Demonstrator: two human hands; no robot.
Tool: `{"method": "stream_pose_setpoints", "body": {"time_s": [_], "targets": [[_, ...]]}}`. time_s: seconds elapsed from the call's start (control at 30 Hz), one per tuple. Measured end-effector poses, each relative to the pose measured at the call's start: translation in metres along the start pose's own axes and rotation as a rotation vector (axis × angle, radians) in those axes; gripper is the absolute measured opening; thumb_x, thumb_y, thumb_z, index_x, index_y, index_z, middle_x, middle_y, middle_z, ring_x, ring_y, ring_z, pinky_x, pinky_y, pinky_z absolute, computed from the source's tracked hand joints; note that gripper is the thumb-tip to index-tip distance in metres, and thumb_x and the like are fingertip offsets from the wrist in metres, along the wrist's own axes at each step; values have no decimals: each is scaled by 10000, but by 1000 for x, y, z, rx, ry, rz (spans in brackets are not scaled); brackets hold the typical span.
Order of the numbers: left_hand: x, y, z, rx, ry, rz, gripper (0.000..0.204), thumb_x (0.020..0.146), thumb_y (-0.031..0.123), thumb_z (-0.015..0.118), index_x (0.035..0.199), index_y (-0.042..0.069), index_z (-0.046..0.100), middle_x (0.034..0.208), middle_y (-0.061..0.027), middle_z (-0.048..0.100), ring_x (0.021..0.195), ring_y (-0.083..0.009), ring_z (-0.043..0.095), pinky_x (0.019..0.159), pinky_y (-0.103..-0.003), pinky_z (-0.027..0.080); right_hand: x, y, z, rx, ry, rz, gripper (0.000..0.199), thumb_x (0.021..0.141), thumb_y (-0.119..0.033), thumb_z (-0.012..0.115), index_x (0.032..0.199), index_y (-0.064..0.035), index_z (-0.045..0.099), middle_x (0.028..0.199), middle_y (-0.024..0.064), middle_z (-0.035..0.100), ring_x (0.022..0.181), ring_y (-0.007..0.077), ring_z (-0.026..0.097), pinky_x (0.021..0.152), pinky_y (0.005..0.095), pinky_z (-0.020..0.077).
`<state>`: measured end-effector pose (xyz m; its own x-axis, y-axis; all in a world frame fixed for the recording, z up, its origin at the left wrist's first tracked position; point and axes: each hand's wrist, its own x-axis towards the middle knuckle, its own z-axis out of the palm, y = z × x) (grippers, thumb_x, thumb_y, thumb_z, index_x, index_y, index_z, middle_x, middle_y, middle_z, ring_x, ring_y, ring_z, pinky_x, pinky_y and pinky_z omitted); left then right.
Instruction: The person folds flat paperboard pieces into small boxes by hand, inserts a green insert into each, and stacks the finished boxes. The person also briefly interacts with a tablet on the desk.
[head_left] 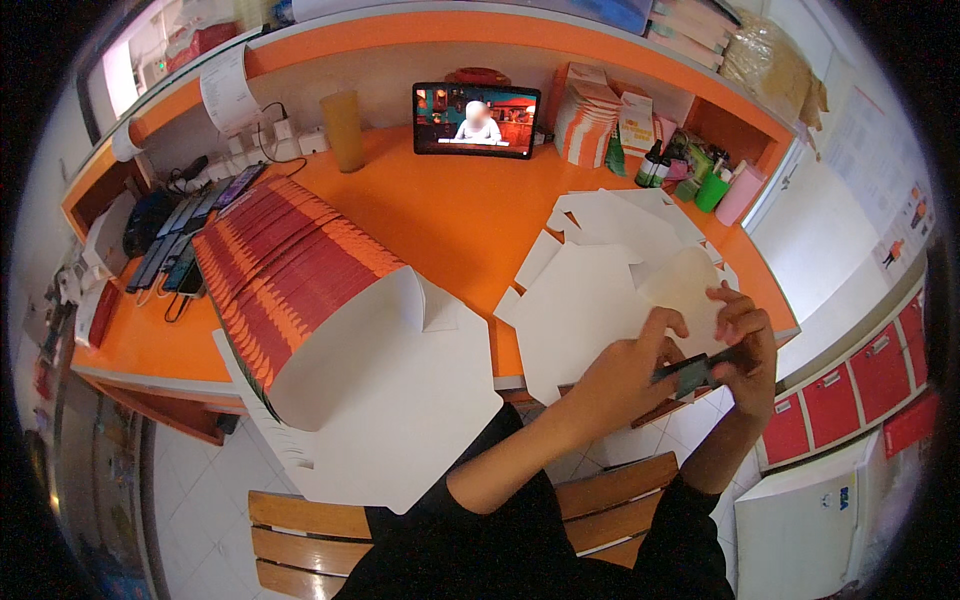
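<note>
My left hand point(622, 378) reaches over the right-hand pile of flat white cardboard blanks point(575, 305), fingers bent. Facing it, my right hand point(752, 345) curls its fingers inward. Between the two is a small dark, greenish flat piece point(692, 376), gripped by both hands; I cannot tell whether it is loose or part of a blank. A pale curved cardboard tab point(685, 280) rises just beyond my fingers. Left of my arms lies a stack of overlapping cardboard blanks point(300, 270), printed red and orange, with a curled white sheet point(400, 400) beside it.
A tablet point(477, 120) stands at the back of the orange desk point(410, 210), near a tall yellowish cup point(343, 130). Several phones point(180, 235) with cables lie at left. Orange-white boxes point(585, 120), small bottles point(652, 168) and a green cup point(711, 190) line the right back. A slatted wooden bench point(310, 530) is below.
</note>
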<state>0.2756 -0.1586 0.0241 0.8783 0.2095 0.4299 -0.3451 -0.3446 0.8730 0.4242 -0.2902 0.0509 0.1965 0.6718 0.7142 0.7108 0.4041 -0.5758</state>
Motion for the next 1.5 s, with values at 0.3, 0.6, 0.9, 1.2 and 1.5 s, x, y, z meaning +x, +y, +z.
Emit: {"method": "stream_pose_setpoints", "body": {"time_s": [0.3, 0.6, 0.9, 1.2, 1.5], "targets": [[-1, -36, -7, -159, -34, -202, 169, 887, 143, 630, 957, -11, 622, 788, -65, 649, 747, -105, 592, 661, -281, 496, -13, 16, -22, -64, 70, -133, 413, 746, -414, 743, 868, -118, 482, 829, 35, 426, 1013, 267, 504, 1106, 522, 165], [1, -56, 0, -372, 14, -103, 202, 926, 136, 586, 1044, -13, 656, 876, -31, 665, 825, -84, 575, 741, -244, 489, -4, -15, 18, -621, 389, 114, 142, 733, -149, 725, 810, -95, 619, 1082, 116, 551, 1180, 306, 485, 1104, 529, 146], [-3, -27, -7, -99, -115, 51, 211, 937, 142, 567, 1070, -15, 614, 912, -38, 654, 839, -77, 571, 725, -245, 481, -10, -9, 15, -783, 69, -128, 195, 757, -252, 720, 920, -154, 679, 1154, 90, 546, 1266, 341, 409, 1097, 559, 157], [-6, -5, -9, -606, 289, 53, 190, 996, 134, 448, 1102, -19, 488, 999, -64, 597, 888, -44, 545, 708, -204, 469, -30, -5, 41, -221, 66, -183, 731, 634, -193, 851, 1245, -255, 454, 1149, 145, 455, 1133, 337, 458, 968, 501, 412], [-8, 6, -6, -785, 415, 162, 345, 982, 150, 465, 1302, 46, 390, 1144, -58, 581, 952, -104, 586, 772, -259, 512, -21, -11, 55, -630, 171, -448, 539, 646, -272, 835, 1069, -136, 530, 1153, 100, 542, 1162, 459, 496, 944, 552, 469]]}}
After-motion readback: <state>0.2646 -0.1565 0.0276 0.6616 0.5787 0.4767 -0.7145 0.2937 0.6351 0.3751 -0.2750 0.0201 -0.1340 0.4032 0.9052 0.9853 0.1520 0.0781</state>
